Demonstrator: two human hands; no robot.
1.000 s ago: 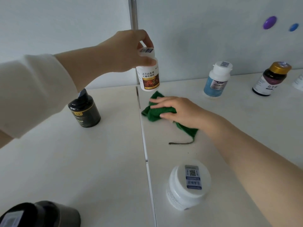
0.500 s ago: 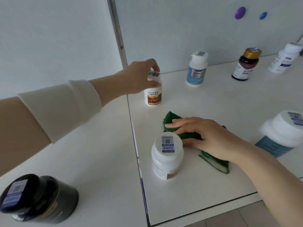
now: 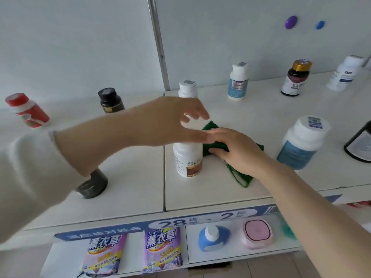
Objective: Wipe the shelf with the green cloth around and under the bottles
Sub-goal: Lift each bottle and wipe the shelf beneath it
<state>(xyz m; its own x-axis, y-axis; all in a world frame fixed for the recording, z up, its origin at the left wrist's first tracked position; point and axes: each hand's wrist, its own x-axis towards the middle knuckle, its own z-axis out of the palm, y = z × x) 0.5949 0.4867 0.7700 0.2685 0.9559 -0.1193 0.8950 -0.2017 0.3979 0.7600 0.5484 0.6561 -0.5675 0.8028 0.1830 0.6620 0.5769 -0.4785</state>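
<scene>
The right grip is pressing down on the green cloth. It is released rather than clenched, with the fingers lying almost straight across the fabric. The cloth is lying bunched on the white shelf. It is showing beyond the fingertips and trailing a loose corner past the wrist towards the shelf's front edge.

The left grip is hovering just left of the right grip's fingertips, released, its fingers spreading over the cap of a white bottle with a brown label. Whether any finger is touching the cap cannot be told. That bottle is standing upright directly below the left grip, just beside the cloth.

Beyond the left grip, a second white-capped bottle is peeking out, and a black bottle and a red bottle are standing further left. Under the left forearm a dark jar is sitting.

Beyond the right grip, a blue-labelled bottle and a gold-capped bottle are standing well apart from it. To its right a large white-capped bottle is standing near the cloth
</scene>
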